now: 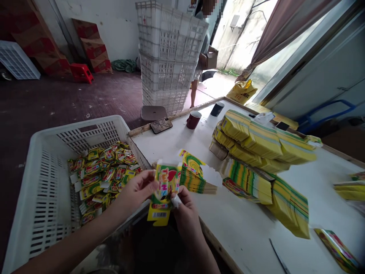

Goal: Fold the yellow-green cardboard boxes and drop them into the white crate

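A small yellow and green printed cardboard box (165,180) is held up between my two hands above the table's near edge, a flap with a barcode hanging below it. My left hand (142,186) pinches its left side between thumb and fingers. At its lower right, my right hand (185,209) grips the box, with something white around the thumb. Just behind the hands lies a fanned stack of flat box blanks (194,175) on the table. To the left, a white plastic crate (42,140) contains many small folded boxes (105,171).
Tied bundles of box blanks (256,140) are piled on the white table (228,228). A phone (161,125), a red mug (194,120), a dark cup (217,109) and a metal blade (278,257) lie about. Stacked crates (171,49) stand beyond, with a person (203,57) behind them.
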The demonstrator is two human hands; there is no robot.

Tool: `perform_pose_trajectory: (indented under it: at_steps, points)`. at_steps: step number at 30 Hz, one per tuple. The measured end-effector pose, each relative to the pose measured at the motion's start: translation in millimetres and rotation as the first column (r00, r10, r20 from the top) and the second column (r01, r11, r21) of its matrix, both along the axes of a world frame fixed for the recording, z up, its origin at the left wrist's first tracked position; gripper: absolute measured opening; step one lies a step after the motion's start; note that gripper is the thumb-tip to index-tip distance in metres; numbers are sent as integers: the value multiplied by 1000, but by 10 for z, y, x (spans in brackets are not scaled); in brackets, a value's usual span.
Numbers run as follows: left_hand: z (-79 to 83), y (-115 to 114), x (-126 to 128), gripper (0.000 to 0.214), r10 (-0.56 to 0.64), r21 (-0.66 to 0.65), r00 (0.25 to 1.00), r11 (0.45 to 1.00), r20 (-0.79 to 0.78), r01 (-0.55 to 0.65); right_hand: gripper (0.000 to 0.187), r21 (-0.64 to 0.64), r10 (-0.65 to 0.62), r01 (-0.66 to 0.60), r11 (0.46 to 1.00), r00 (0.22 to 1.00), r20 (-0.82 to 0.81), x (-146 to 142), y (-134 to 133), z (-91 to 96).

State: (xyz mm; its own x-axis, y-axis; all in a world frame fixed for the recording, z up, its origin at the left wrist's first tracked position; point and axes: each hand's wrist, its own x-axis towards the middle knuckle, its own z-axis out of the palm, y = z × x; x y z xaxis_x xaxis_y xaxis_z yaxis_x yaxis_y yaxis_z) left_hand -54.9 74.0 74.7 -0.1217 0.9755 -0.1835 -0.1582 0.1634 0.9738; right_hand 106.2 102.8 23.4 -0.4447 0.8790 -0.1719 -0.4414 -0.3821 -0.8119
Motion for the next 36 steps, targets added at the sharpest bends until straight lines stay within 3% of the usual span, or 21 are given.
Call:
perform_pose_trajectory:
  at_steps: [3,6,8,10,11,13,14,16,18,19,21,23,26,28,29,31,33,34,36]
  points:
    - [-15,12,15,26,-113,-48,981,993,-156,106,24,-41,-53,52,998,998,-32,17,54,-21]
    - [-62,29,38,30,-82,-22,966,997,-245,79,23,0,-40,40,999,999,-32,38,74,13]
    - [-87,29,35,26,-71,9,980,997,-185,74,19,95,-57,54,994,998,25,88,87,58]
    - [-84,2,-2,36,-14,110,992,994,-124,28,11,316,-129,65,946,974,186,177,106,116]
    - [-69,-23,-36,46,35,188,992,982,-122,-11,7,466,-185,31,884,940,288,229,115,146]
    - [-29,-92,-118,63,119,292,973,955,-196,-58,10,725,-314,-138,675,836,451,323,124,197]
    - [-12,-128,-157,68,148,324,946,945,-289,-49,15,796,-367,-242,554,788,494,355,122,215]
    - [0,-181,-201,83,113,248,878,969,-465,6,17,850,-429,-384,360,741,516,378,113,228]
    - [-11,-196,-177,100,-25,146,824,981,-566,131,12,872,-473,-427,240,733,489,363,102,221]
    - [-18,-190,-142,102,-126,72,796,975,-592,208,12,882,-488,-424,205,737,467,349,96,215]
    - [-26,-164,-49,85,-318,-88,728,938,-608,336,15,898,-512,-400,181,741,434,327,79,202]
    - [-28,-134,35,60,-402,-179,683,909,-609,376,22,914,-565,-347,208,721,402,319,52,184]
    - [-31,-108,87,56,-333,-159,675,938,-658,308,34,949,-705,-154,275,640,307,314,-1,131]
    - [-41,-106,85,62,-273,-119,663,956,-697,269,51,927,-756,59,371,599,264,302,-25,94]
    - [-51,-109,81,63,-254,-103,649,960,-717,261,61,878,-741,165,449,618,263,293,-27,82]
    - [-81,-121,77,64,-228,-73,607,960,-761,269,71,678,-584,275,682,762,279,276,-8,81]
    - [-119,-140,83,68,-200,-20,557,950,-806,312,64,352,-309,216,910,922,233,258,30,108]
    - [-137,-150,89,70,-174,20,534,941,-828,337,59,181,-189,157,971,966,177,246,49,128]
    - [-164,-170,102,74,-103,109,501,920,-859,376,48,-79,-20,23,997,999,42,205,70,168]
